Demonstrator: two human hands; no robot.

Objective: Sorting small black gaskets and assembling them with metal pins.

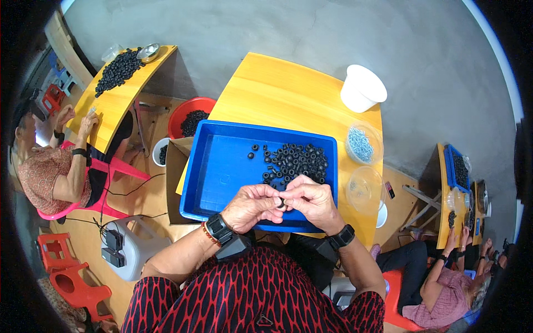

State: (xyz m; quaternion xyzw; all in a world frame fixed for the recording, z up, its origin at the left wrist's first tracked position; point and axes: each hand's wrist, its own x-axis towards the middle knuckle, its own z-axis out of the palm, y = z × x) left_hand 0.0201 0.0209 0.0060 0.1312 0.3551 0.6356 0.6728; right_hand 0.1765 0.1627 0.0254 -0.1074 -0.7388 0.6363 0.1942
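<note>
My left hand [251, 206] and my right hand [312, 201] meet over the front edge of a blue tray [214, 161]. A small round black part [281, 205] shows between the fingertips, and my left fingers pinch it. My right thumb and fingers are pressed together right at it; whatever they grip there is hidden. Beyond my hands, a heap of small black ring-like parts [300, 162] covers the tray's right side. A few stray ones lie to the left of the heap.
Right of the tray on the yellow table [277, 83] stand a clear tub of small silvery pieces [361, 145], another clear tub [365, 190] and a white bucket [362, 90]. A red basin [180, 115] sits at the left. People work at tables on both sides.
</note>
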